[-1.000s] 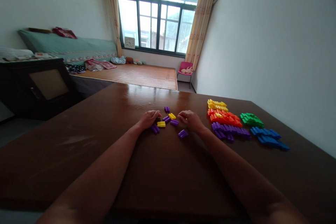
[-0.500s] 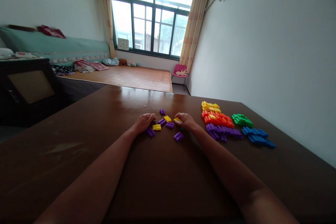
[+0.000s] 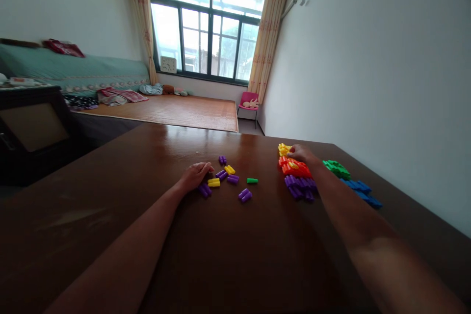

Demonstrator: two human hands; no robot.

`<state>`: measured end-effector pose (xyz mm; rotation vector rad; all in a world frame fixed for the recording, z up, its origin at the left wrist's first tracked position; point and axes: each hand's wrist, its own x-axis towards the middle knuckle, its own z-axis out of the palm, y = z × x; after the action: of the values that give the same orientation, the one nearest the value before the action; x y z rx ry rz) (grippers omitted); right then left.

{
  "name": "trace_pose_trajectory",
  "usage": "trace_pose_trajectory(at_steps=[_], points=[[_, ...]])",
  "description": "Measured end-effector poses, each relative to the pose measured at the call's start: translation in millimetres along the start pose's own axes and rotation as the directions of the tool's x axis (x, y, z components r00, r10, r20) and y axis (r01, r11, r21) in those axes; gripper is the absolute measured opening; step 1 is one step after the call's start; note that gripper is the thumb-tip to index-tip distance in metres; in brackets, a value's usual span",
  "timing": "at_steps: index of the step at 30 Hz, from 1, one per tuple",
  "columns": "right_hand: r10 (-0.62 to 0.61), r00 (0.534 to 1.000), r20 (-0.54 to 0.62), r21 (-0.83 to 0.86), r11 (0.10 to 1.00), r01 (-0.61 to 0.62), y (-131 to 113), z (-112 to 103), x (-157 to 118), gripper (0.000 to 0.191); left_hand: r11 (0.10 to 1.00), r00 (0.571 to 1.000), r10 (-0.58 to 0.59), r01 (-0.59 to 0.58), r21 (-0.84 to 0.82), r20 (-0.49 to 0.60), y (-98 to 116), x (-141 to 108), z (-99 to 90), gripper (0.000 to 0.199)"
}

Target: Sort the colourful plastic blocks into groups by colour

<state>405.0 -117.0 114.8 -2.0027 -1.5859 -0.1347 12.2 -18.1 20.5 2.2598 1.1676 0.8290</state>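
My left hand rests on the table with its fingers loosely stretched out and nothing visible in them. Close to it lie a purple block and a yellow block. Another yellow block and several purple blocks are scattered to its right, along with a single green piece. At the right, my right hand reaches over the yellow pile, its fingers pinched on a yellow block that they mostly cover. An orange pile sits just below that hand.
Beside my right forearm are a purple pile, a green pile and a blue pile. They stand on a dark brown table. Beyond it are a bed with a mat and a pink chair.
My right hand has carried a yellow block from the scattered pieces rightward to the yellow pile. The green piece it partly covered now shows fully. My left hand stays by the same blocks.
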Motion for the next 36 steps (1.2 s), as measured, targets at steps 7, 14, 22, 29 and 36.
trace_pose_trajectory(at_steps=[7, 14, 22, 29, 36], points=[[-0.096, 0.986, 0.133, 0.007, 0.995, 0.096, -24, 18, 12, 0.033, 1.0, 1.0, -0.01, 0.01, -0.014, -0.012, 0, 0, 0.7, 0.057], [-0.427, 0.8, 0.421, 0.138, 0.902, 0.408, -115, 99, -7, 0.02, 0.999, 1.0, -0.003, 0.003, -0.041, -0.002, 5, -3, -1.0, 0.061], [-0.263, 0.837, 0.479, 0.086, 0.964, 0.253, -139, 136, -14, 0.031, 0.999, 1.0, 0.004, -0.004, -0.049, -0.002, 6, -4, -0.6, 0.061], [-0.328, 0.882, 0.338, 0.132, 0.945, 0.301, -102, 113, -12, 0.028, 0.998, 1.0, -0.011, 0.011, -0.057, -0.001, 2, -2, -1.4, 0.061], [0.007, 0.991, 0.137, 0.105, 0.994, -0.022, 8, 28, 11, 0.022, 0.995, 1.0, -0.022, 0.022, -0.095, -0.006, -2, 0, -1.9, 0.063]])
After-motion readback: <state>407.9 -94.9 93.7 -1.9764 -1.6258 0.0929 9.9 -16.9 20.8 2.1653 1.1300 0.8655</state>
